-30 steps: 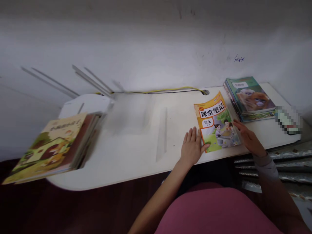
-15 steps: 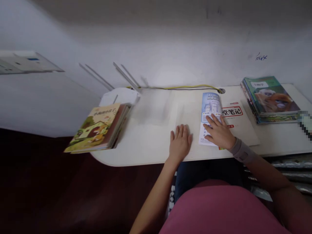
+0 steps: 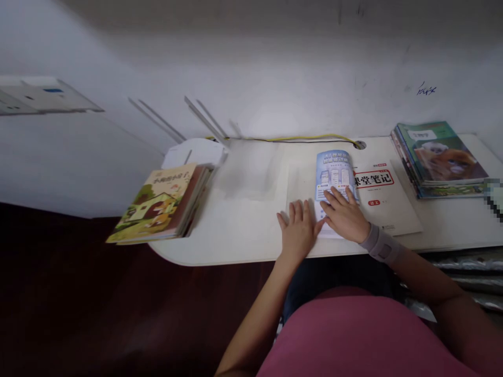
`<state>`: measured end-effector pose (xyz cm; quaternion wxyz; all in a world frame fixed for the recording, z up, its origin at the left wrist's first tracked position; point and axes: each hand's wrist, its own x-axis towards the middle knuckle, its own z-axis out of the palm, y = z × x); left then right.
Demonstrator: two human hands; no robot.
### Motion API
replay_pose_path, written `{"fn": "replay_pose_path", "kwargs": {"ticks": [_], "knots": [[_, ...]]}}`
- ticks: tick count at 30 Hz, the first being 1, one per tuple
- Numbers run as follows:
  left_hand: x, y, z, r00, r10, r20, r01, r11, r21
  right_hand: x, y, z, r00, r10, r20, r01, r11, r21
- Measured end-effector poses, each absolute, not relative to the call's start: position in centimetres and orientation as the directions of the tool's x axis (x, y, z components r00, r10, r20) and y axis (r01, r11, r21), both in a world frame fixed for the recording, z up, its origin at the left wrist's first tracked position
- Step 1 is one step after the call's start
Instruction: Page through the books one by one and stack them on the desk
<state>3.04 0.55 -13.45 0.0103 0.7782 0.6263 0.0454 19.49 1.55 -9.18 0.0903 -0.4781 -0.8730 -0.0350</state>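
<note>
My right hand [image 3: 346, 214], with a grey wrist band, lies flat with spread fingers on a narrow blue and white printed sheet [image 3: 334, 170]. That sheet overlaps the left part of a white book [image 3: 393, 204] with red and black Chinese print. My left hand [image 3: 298, 230] rests open on the white table, its thumb at the sheet's lower left edge and close to my right hand's fingers. Neither hand grips anything.
A stack of picture books [image 3: 157, 207] overhangs the table's [image 3: 228, 230] left end, before a white router [image 3: 194, 152] with antennas. More books [image 3: 451, 157] are stacked at the right. A yellow cable [image 3: 314, 137] runs along the wall.
The blue and white sheet has moved left under my right hand, uncovering more of the white book. My left hand has shifted right to the sheet, its fingers now spread wider.
</note>
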Motion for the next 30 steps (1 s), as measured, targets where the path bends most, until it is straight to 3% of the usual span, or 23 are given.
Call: {"fn": "replay_pose_path", "kwargs": {"ticks": [3,6,10,17,23,30], "knots": [[3.6,0.2,-13.6,0.229,0.972,0.043,0.972,-0.231,0.042,20.1,3.9,-8.0,-0.489,0.846,0.214,0.849,0.517,-0.105],[3.6,0.1,-13.5,0.238,0.971,0.037,0.97,-0.239,0.045,21.2,8.9,-7.2,-0.346,0.911,0.226,0.895,0.393,-0.214],[3.3,0.1,-13.4,0.228,0.972,0.051,0.971,-0.231,0.067,22.3,15.1,-8.0,-0.212,0.974,0.079,0.917,0.227,-0.329],[3.4,0.0,-13.7,0.216,0.972,0.088,0.971,-0.224,0.088,21.9,15.6,-10.0,-0.174,0.97,0.167,0.953,0.209,-0.218],[3.4,-0.1,-13.5,0.224,0.971,0.081,0.968,-0.231,0.095,20.4,15.1,-9.5,-0.24,0.963,0.124,0.957,0.256,-0.135],[3.4,-0.1,-13.6,0.223,0.971,0.081,0.969,-0.23,0.086,19.7,15.3,-9.5,-0.253,0.961,0.112,0.956,0.266,-0.124]]}}
